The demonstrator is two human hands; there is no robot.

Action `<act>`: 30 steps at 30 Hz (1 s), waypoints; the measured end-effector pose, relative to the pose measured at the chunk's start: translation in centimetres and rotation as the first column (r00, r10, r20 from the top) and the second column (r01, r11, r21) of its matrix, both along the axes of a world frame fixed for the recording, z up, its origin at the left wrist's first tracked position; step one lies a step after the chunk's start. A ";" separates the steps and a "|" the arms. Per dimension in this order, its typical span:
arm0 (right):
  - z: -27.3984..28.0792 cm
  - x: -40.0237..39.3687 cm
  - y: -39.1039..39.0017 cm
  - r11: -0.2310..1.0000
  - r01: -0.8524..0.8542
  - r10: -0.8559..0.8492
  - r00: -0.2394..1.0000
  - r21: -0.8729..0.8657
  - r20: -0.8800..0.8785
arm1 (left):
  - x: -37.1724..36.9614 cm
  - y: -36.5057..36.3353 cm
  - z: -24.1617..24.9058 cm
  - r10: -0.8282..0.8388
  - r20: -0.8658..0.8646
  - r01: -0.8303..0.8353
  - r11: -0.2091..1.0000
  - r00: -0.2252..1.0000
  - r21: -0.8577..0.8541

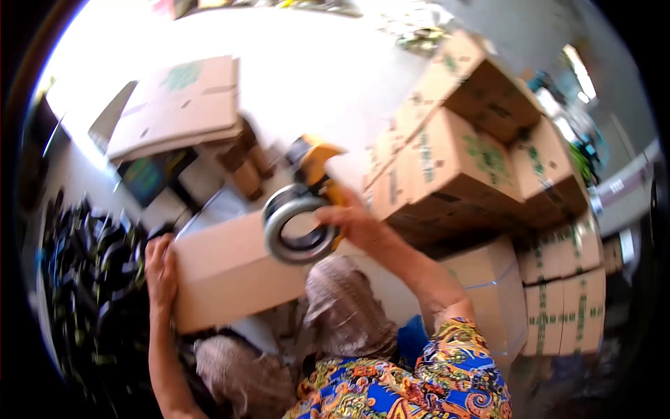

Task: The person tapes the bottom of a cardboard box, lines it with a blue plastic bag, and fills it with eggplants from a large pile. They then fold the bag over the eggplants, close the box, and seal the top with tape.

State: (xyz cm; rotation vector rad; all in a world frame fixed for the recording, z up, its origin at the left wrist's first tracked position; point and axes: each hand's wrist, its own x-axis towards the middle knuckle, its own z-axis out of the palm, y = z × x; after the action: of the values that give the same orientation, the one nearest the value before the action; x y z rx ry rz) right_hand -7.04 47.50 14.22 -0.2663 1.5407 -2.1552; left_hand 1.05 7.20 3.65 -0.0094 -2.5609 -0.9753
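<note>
A closed cardboard box [230,272] lies in front of me, just beyond my knees. My left hand [161,272] rests against the box's left end, its fingers together along the edge. In my right hand [342,215] is a yellow tape dispenser [314,164] with a large tape roll [300,229] on it. The dispenser is over the right part of the box and hides that part. Whether the roll touches the box I cannot tell.
Stacked printed cartons [447,160] stand at the right, with a plain carton [481,286] nearer me. Flattened cardboard [174,105] lies on a support at the upper left. Many black parts [98,279] are heaped at the left.
</note>
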 end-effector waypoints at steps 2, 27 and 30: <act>0.1 -0.2 -1.2 1.000 0.029 -0.029 1.000 -0.011 0.001 | 0.0 -0.2 0.1 0.055 0.052 -0.057 0.997 0.997 0.043; 0.7 2.0 -14.5 0.766 -0.090 0.534 0.639 0.636 -0.553 | 1.9 -0.4 -0.3 0.169 -0.050 -0.169 0.986 0.984 -0.002; 1.4 1.9 -15.4 0.776 -0.059 0.552 0.545 0.628 -0.631 | 1.9 -0.3 -0.5 0.180 -0.008 -0.180 0.984 0.984 0.003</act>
State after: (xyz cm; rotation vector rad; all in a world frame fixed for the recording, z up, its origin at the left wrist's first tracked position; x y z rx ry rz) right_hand -5.10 32.11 15.61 -1.3536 2.2629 -1.2017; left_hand 2.96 6.93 3.12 0.2156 -2.5017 -0.9075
